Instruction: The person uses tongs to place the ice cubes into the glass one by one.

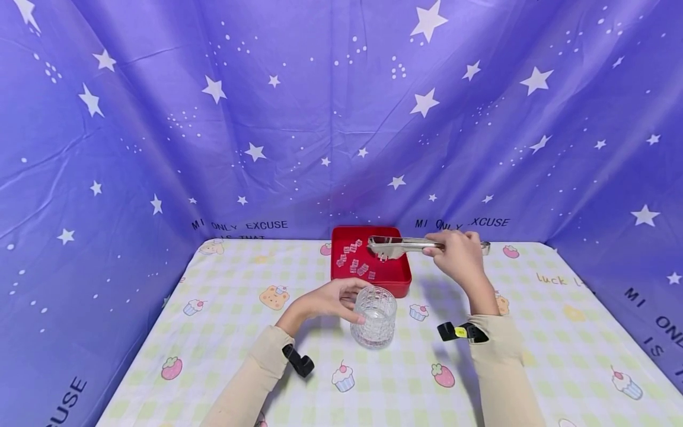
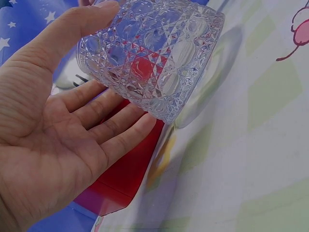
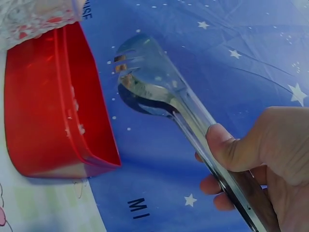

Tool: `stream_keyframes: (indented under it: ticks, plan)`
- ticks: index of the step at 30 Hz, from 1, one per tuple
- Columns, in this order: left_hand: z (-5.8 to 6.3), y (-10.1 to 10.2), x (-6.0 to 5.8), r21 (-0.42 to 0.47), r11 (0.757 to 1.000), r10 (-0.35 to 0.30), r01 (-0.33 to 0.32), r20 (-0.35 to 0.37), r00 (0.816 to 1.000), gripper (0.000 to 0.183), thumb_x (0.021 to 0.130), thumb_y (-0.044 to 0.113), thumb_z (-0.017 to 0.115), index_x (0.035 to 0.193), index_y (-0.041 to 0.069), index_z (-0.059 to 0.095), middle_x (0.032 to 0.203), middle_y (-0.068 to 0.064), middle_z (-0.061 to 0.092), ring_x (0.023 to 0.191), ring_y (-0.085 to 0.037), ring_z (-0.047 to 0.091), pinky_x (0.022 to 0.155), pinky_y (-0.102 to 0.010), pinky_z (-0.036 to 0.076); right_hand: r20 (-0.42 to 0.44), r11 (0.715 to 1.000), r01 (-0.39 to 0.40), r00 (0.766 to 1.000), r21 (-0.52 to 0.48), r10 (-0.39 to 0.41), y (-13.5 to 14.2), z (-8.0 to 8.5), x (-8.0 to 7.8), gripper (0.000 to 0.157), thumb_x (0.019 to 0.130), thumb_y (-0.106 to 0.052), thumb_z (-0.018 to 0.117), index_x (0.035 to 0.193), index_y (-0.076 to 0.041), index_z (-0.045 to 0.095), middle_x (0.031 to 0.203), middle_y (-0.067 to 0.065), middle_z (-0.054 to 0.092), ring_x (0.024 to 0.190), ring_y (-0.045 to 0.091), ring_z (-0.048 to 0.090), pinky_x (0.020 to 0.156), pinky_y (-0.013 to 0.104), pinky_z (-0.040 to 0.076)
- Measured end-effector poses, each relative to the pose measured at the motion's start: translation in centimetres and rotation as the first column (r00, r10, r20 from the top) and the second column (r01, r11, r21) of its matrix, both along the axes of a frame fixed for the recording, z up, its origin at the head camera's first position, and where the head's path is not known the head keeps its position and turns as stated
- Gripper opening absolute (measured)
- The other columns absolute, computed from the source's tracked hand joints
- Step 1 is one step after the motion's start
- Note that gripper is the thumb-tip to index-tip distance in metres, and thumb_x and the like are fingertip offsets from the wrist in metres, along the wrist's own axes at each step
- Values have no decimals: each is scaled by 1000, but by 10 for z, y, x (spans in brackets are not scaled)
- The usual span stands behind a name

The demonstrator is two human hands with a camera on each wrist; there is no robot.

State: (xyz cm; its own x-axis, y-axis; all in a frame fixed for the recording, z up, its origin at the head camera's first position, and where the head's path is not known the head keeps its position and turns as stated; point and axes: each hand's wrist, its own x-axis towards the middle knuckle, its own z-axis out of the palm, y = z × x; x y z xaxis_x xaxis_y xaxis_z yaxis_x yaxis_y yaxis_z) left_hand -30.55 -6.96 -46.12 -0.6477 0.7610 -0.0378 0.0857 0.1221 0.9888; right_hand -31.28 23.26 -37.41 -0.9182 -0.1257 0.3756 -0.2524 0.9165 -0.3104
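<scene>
Soft shadows fall across the brightly lit tablecloth (image 1: pixel 392 385).

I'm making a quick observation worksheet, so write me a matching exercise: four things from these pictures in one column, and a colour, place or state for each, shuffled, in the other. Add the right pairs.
Things
1. Glass
2. Tongs
3. Box
4. Clear pieces

Descriptions
A. Red
B. Gripped by the right hand
C. Scattered in the box
D. Held by the left hand

Right pairs: 1-D, 2-B, 3-A, 4-C
</scene>
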Motion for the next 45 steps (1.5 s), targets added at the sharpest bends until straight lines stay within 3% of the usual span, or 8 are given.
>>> stream_keyframes:
  ticks: [12,23,30,39,45]
  plan:
    - [1,0,0,2,1000,-7,7,-4,1000,68,83,-3,79,144,4,51,137,-18,61,125,-22,59,105,-31,54,-68,989,-7,998,146,17,-9,-10,-5,23,85,-19,79,106,-9,80,91,15,75,92,38,66,98,60,37]
    - [2,0,0,-9,1000,3,-3,3,1000,68,83,-3,79,144,5,52,136,-15,62,124,-20,59,105,-31,54,-32,980,-21,999,196,28,-13,-15,-7,25,83,-20,82,107,-10,80,85,13,73,92,38,66,101,60,38]
    - [4,0,2,-6,1000,1,-1,13,1000,67,83,-3,79,144,6,52,136,-16,61,126,-23,59,105,-33,54,-19,980,-15,1000,197,19,-15,-16,-6,26,84,-19,81,108,-8,80,90,15,75,94,38,66,100,60,37]
    - [-1,-1,1,-5,1000,-12,12,14,1000,68,83,-3,79,145,6,51,138,-18,61,125,-21,60,105,-32,54,-72,976,62,996,208,-47,-20,-19,-5,24,85,-19,79,107,-10,80,92,15,75,92,37,66,101,59,38]
    - [-1,-1,0,-4,1000,-8,8,11,1000,67,84,-3,78,145,5,51,138,-18,61,127,-23,59,106,-33,54,-150,965,134,983,227,-102,-28,-24,-9,25,82,-17,77,106,-9,79,92,16,75,91,36,65,94,55,41]
